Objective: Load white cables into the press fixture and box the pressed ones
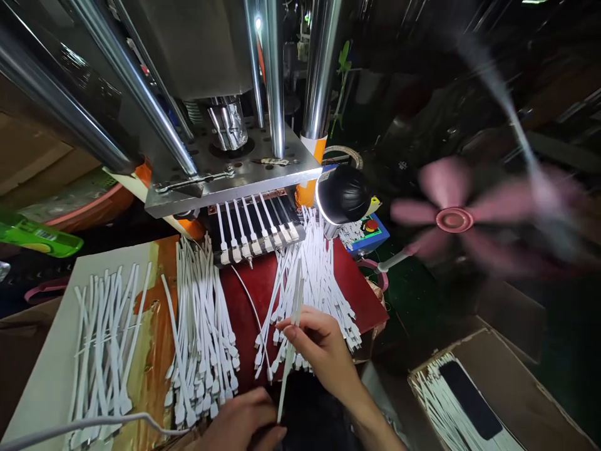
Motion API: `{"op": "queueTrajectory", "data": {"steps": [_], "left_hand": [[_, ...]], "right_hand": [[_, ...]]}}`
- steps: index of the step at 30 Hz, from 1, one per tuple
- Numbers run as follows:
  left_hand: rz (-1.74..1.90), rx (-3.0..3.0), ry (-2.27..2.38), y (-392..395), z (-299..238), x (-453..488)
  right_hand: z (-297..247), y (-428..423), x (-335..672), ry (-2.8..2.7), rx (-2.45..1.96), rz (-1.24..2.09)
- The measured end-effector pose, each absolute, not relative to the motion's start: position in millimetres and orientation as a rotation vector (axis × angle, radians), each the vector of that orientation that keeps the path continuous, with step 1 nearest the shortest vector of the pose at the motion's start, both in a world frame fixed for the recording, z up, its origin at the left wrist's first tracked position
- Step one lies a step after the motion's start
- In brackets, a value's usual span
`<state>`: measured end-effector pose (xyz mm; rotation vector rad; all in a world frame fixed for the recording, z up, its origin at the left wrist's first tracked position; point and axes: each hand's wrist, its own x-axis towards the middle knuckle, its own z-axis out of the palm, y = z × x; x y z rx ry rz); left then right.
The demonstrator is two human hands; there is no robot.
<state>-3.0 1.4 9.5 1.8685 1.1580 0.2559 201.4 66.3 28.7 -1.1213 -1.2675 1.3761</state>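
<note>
My right hand (319,344) pinches a thin, flat white strip (286,369) between thumb and fingers; the strip stands steeply, its upper end over a pile of white cables (314,269). My left hand (244,419), at the bottom edge, has loosely bent fingers with the thumb apart, close beside the strip's lower end. Whether it touches the strip is unclear. Ahead, under a press plate (263,169), a dark mould block (256,232) carries several white cables side by side. Another bundle of white cables (201,332) lies to the left on the red surface (246,294).
At far left, more white cables (106,338) lie on a pale board. A black lamp (345,194) shines by the press, near a blue control box (370,235) with a red button. A pink fan (454,219) is at right; an open carton (516,376) below it contains cables and a dark phone-shaped slab.
</note>
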Motion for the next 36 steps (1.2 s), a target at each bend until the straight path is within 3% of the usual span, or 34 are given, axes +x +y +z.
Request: {"op": "queueTrajectory", "data": {"steps": [4,8,17,23,28,31,36], "left_hand": [[0.629,1.736,1.367,50,48,6],[0.868,1.627,1.157,95,81,19],[0.912,1.618,1.047,94,77,19],[0.957,1.755,1.134,94,81,18],[1.098,1.923,1.422,148,82,10],[1.078,2.197,1.475,199,74,13],[1.021,2.29,1.558,266,56,33]], "right_hand": [[31,59,199,-1.395,-1.09,1.39],[30,49,195,-1.506,-1.062,1.308],[27,50,200,-1.456,-1.082,1.192],[22,52,181,-1.413,-1.115,1.243],[19,49,189,-1.621,-1.1,1.458],[38,81,218,-1.761,-1.033,1.478],[71,195,256,-1.84,-1.128,1.18]]}}
